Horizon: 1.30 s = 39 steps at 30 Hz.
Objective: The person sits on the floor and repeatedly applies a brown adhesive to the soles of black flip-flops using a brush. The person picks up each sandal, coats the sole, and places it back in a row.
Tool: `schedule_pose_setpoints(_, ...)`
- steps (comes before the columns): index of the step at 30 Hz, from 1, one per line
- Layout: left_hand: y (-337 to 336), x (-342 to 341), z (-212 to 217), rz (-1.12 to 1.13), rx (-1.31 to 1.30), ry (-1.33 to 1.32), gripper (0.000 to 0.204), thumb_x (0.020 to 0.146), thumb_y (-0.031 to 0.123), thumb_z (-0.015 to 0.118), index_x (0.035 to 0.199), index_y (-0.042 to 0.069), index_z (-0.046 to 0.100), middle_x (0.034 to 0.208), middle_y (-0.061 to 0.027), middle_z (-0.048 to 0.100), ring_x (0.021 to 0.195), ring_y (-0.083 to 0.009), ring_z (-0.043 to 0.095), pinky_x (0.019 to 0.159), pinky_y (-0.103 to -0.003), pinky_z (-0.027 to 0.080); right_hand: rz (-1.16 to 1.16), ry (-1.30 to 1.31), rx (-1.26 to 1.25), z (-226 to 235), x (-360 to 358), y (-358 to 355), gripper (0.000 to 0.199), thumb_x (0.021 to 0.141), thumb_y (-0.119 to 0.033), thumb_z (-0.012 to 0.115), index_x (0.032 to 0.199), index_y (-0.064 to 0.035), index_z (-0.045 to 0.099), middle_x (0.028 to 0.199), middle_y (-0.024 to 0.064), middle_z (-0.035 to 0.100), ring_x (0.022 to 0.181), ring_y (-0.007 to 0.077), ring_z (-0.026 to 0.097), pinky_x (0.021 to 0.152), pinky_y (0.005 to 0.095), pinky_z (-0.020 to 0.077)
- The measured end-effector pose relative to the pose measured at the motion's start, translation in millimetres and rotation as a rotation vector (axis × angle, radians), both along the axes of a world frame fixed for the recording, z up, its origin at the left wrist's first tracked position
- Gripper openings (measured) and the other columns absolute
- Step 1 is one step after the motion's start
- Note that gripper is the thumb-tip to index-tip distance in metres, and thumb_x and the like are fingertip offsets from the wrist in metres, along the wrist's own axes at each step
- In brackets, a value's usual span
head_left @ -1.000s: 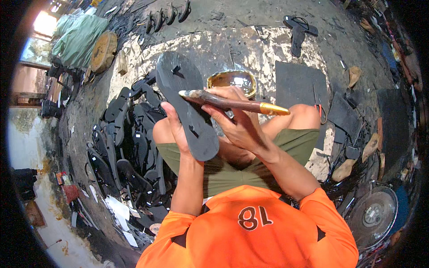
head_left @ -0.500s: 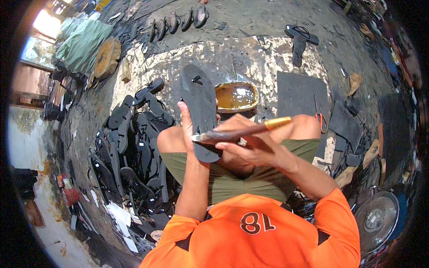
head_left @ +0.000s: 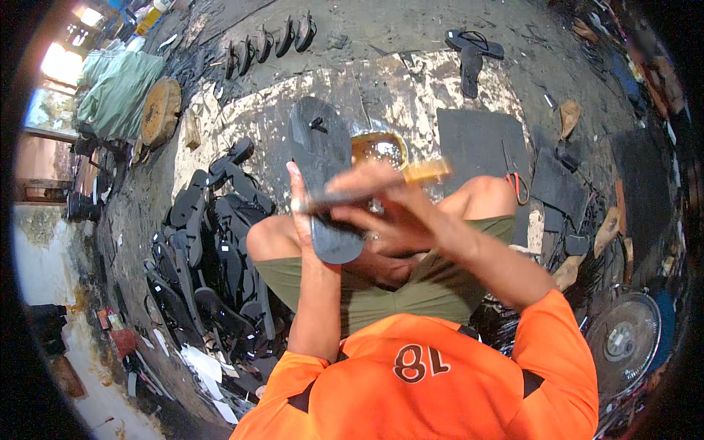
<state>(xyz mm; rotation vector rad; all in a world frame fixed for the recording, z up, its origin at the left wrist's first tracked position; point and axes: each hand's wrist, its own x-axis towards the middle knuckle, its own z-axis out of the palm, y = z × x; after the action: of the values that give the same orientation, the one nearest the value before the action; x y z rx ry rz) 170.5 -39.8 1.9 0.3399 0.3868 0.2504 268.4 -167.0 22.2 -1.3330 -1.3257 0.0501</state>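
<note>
My left hand [head_left: 299,202] grips a dark grey flip-flop sole [head_left: 323,139] along its edge and holds it up, toe end away from me. A small black piece sticks up near the toe. My right hand [head_left: 389,202] is closed around a brown stick-shaped tool with a gold-coloured end [head_left: 427,171], blurred by motion. The tool lies across the heel half of the sole; whether its tip touches is too blurred to tell. Partly behind the sole and my right hand sits a bowl [head_left: 404,149] of glossy amber liquid.
A heap of black flip-flops [head_left: 194,242] lies at left; several more stand in a row [head_left: 268,44] at the back. To the right are a black sheet [head_left: 477,139], red-handled scissors [head_left: 518,187], wooden foot-shaped pieces [head_left: 607,231] and a fan [head_left: 622,343].
My right hand and the tool have shifted slightly left over the sole and now look blurred. The left hand still holds the sole. The whole view has shifted slightly.
</note>
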Motion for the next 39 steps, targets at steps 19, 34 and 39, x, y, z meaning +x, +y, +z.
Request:
schedule_pose_setpoints(19, 48, 172, -58, -0.002, 0.860, 0.231, 0.033, 0.101, 0.034, 0.051, 0.111, 0.006, 0.065, 0.107, -0.0074, 0.067, 0.093, -0.0162, 0.064, 0.080, -0.032, 0.048, -0.887, 0.733, -0.112, -1, 54, -131, 0.034, 0.095, -0.026, 0.067, 0.120, -0.0035, 0.058, 0.099, 0.0014, 0.061, 0.083, 0.0090, 0.056, 0.073, 0.0215, 0.0465)
schedule_pose_setpoints(34, 189, -326, 31, 0.178, 1.771, 1.836, 0.037, 0.089, 0.025, 0.064, 0.120, 0.005, 0.066, 0.118, -0.0187, 0.067, 0.106, -0.0327, 0.065, 0.092, -0.040, 0.049, -0.382, 0.321, -0.938, -117, 82, 21, 0.048, 0.092, -0.037, 0.066, 0.116, 0.0041, 0.065, 0.107, 0.0193, 0.069, 0.102, 0.0266, 0.063, 0.091, 0.0385, 0.0478)
schedule_pose_setpoints(39, 161, -276, 81, 0.773, 1.932, 1.253, 0.040, 0.098, 0.016, 0.048, 0.132, -0.003, 0.052, 0.132, -0.0188, 0.057, 0.121, -0.0332, 0.054, 0.107, -0.038, 0.037, -0.356, -0.216, -1.037, -176, 80, 59, 0.040, 0.082, -0.036, 0.075, 0.109, -0.0059, 0.072, 0.097, 0.0156, 0.070, 0.105, 0.0335, 0.061, 0.090, 0.0466, 0.0475)
